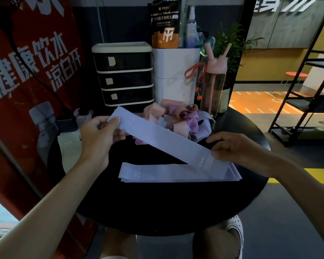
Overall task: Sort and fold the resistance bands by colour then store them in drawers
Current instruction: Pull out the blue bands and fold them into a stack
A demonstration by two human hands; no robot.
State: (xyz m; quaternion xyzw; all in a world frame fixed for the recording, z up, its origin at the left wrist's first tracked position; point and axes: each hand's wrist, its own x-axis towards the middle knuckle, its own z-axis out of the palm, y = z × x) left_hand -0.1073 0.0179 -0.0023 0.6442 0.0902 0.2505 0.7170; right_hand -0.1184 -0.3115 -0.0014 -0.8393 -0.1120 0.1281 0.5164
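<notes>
While the left hand [99,133] pinches one end of a lavender band [163,141], thumb on top and fingers curled beneath, the right hand [234,148] grips the other end, fingers bent over its edge. The band stretches flat and slanted between them above the round black bench [157,202], its lower end just over a flat stack of lavender bands [168,173]. A jumbled pile of pink and purple bands [181,118] lies behind, near the drawer unit [123,75].
</notes>
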